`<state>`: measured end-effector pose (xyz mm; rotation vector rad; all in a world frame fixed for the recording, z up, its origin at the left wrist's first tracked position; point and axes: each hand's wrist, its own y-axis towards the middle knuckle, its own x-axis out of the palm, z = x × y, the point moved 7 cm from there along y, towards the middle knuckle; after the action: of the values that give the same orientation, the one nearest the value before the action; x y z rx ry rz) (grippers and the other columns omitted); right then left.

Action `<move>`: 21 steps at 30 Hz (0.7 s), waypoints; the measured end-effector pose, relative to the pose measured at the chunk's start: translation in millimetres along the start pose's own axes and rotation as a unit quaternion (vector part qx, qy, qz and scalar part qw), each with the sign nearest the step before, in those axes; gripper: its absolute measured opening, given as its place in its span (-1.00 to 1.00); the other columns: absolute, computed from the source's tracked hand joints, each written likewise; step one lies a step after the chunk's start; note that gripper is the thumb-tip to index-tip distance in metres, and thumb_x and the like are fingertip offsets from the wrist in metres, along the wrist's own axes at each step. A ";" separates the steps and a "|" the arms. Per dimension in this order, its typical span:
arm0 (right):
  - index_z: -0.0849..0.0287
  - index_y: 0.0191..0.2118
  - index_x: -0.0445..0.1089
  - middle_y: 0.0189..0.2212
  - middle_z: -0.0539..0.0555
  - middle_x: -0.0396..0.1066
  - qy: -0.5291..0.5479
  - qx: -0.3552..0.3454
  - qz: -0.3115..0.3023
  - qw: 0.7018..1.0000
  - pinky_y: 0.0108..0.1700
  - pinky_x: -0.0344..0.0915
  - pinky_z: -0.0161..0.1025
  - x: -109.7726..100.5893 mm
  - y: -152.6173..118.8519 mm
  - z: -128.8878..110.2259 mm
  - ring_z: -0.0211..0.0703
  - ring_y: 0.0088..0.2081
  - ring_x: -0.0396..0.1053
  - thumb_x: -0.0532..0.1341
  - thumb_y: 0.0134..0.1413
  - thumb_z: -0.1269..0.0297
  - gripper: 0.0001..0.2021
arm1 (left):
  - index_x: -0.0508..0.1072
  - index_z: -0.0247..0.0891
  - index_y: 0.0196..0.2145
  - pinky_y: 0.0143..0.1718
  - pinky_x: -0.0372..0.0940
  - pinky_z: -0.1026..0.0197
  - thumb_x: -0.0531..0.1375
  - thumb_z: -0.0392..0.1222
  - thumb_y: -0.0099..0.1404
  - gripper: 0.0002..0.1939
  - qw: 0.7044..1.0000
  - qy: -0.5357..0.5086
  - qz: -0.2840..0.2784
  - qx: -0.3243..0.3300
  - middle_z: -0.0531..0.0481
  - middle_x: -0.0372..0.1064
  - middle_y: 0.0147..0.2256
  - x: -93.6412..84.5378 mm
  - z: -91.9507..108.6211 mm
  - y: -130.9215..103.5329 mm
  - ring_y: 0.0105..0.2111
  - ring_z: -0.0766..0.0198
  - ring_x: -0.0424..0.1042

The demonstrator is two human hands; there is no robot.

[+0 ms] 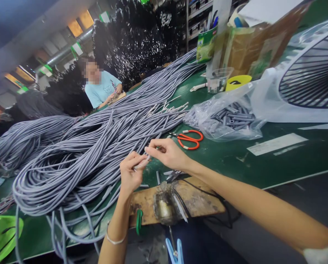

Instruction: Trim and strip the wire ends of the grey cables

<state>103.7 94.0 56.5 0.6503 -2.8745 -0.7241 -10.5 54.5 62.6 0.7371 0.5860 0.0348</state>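
Observation:
My left hand [131,170] is closed around the end of a cable [142,164], whose short pale tip shows between my hands. The fingers of my right hand [168,154] pinch that same end from the other side. Behind and left of both hands lies a big bundle of grey cables [70,165], with several stripped whitish ends [170,108] at its right. Red-handled scissors [190,139] lie just beyond my right hand. Below my hands, a metal device coated in residue [165,205] sits on a wooden board [205,200].
A clear bag of grey tube pieces [232,115] stands right of the scissors, near a white fan [273,91]. Behind are a plastic cup [217,82] and yellow tape roll [238,82]. A blue clip [174,251] is below the board. A person [102,88] sits across the table.

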 end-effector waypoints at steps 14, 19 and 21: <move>0.16 -0.63 0.04 -0.66 -0.13 -0.07 0.046 0.002 -0.030 0.998 -0.60 -0.14 -0.36 7.0 -3.4 -6.1 -0.43 -0.63 -0.13 0.12 0.01 -0.02 -0.59 | 0.54 -0.24 -0.38 -0.53 0.13 0.33 0.19 -0.30 0.17 -0.89 0.991 0.080 0.093 0.049 0.08 0.30 -0.58 -10.7 12.3 -5.2 -0.58 0.40 0.24; 0.16 -0.65 0.07 -0.68 -0.13 -0.08 0.046 0.029 -0.010 0.998 -0.59 -0.14 -0.35 7.0 -0.9 5.7 -0.41 -0.62 -0.12 0.10 0.02 -0.06 -0.56 | 0.53 -0.22 -0.39 -0.52 0.15 0.32 0.19 -0.30 0.17 -0.90 0.990 0.063 0.107 0.069 0.09 0.31 -0.58 -12.3 17.6 -9.6 -0.58 0.39 0.25; 0.16 -0.66 0.05 -0.70 -0.14 -0.08 0.054 0.050 -0.017 0.997 -0.59 -0.14 -0.35 11.2 -2.3 11.4 -0.41 -0.63 -0.12 0.10 0.02 -0.04 -0.56 | 0.53 -0.22 -0.40 -0.52 0.16 0.31 0.18 -0.28 0.18 -0.90 0.989 0.068 0.114 0.068 0.08 0.32 -0.57 -13.8 18.8 -9.0 -0.57 0.38 0.26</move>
<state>92.2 92.2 45.4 0.7284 -2.8214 -0.5340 -14.0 32.9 74.7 0.9370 0.6365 0.2603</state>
